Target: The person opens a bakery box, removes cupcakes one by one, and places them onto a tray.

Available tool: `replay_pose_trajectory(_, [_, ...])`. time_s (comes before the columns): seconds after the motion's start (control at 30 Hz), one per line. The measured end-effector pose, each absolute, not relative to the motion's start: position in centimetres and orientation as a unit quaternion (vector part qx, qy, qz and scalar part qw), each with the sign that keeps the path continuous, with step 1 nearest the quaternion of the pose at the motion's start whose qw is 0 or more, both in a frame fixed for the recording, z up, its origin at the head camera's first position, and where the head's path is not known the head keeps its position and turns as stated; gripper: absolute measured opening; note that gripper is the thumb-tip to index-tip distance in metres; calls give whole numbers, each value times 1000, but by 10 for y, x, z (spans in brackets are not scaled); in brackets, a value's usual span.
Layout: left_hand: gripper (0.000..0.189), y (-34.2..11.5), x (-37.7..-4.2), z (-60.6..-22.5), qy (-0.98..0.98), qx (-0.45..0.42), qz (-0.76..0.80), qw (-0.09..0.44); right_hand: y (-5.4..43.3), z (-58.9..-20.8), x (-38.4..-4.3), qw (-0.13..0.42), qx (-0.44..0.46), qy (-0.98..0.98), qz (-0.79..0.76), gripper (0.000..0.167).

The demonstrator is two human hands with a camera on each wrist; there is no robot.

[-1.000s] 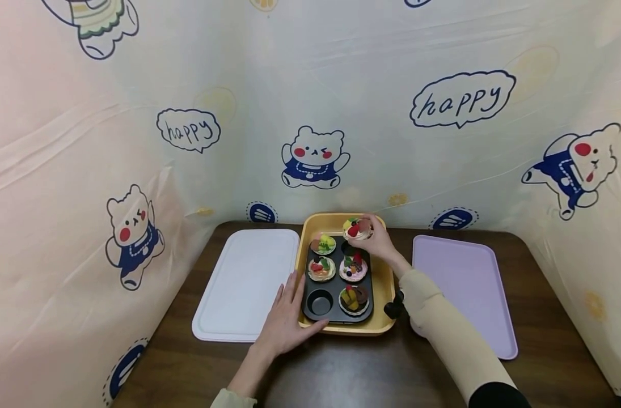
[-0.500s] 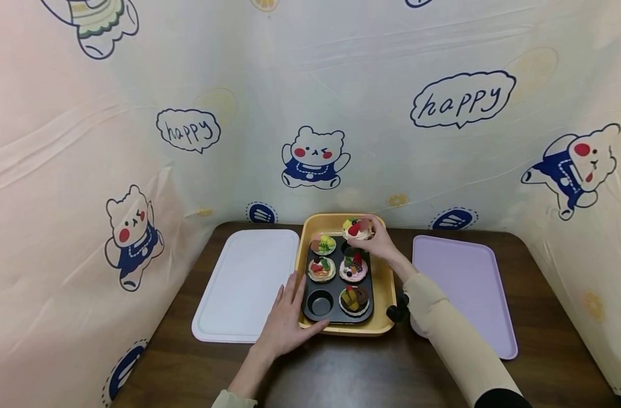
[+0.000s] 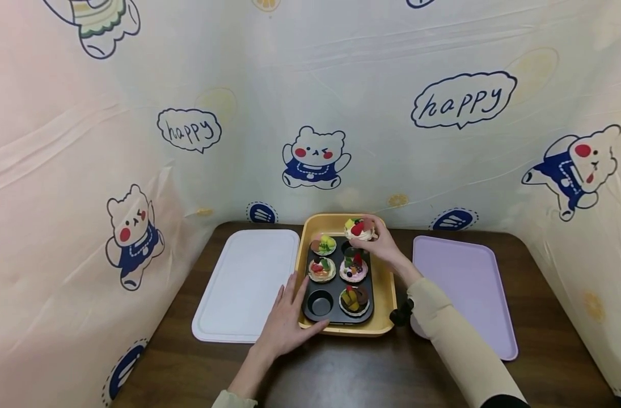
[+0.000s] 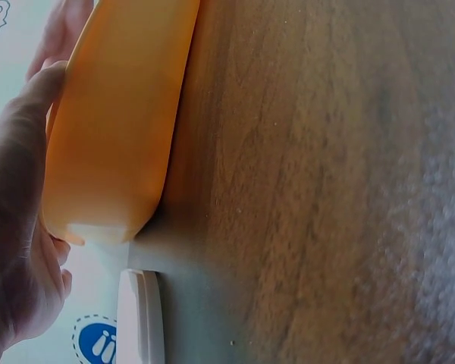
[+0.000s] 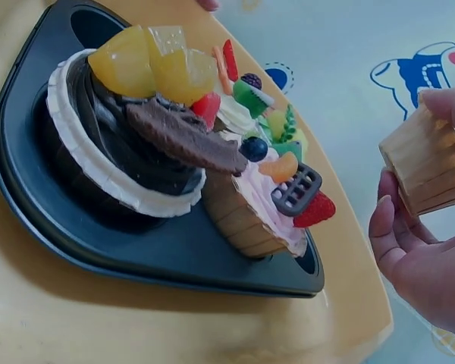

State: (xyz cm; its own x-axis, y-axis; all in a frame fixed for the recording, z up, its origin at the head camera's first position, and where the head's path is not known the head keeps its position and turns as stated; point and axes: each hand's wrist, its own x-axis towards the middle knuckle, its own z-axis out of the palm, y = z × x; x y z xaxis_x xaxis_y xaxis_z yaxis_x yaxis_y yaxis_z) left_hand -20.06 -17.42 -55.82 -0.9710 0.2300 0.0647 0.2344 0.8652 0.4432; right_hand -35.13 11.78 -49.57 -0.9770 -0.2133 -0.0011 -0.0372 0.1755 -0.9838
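My right hand pinches a cupcake with cream and red fruit on top, raised above the far right cup of a dark muffin tin. In the right wrist view the cupcake's tan paper cup is between thumb and fingers. Several other topped cupcakes sit in the tin, among them a chocolate one at the near right and a pink one behind it. The near left cup is bare. My left hand rests spread against the near left corner of the yellow tray under the tin.
A white tray lies to the left of the yellow tray, and a lilac tray to its right. All stand on a brown wooden table. A printed curtain hangs behind the table's far edge.
The right hand and its cupcake have shifted very slightly to the right, the forearm with them. The left hand and the trays stay in place.
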Motion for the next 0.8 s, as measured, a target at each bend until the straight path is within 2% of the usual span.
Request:
replay_pose_trajectory(0.2, [116,-174,-201,-561,-965,-121,-232,10,132,-498,-350,69,-85,752,-650,81])
replay_pose_trajectory(0.53, [117,-174,-200,-561,-965,-120,-233,8,155,-502,-349,34,-109,729,-675,77])
replay_pose_trajectory(0.8, [116,-174,-200,-562,-965,-121,-234,8,169,-497,-344,23,-62,776,-628,79])
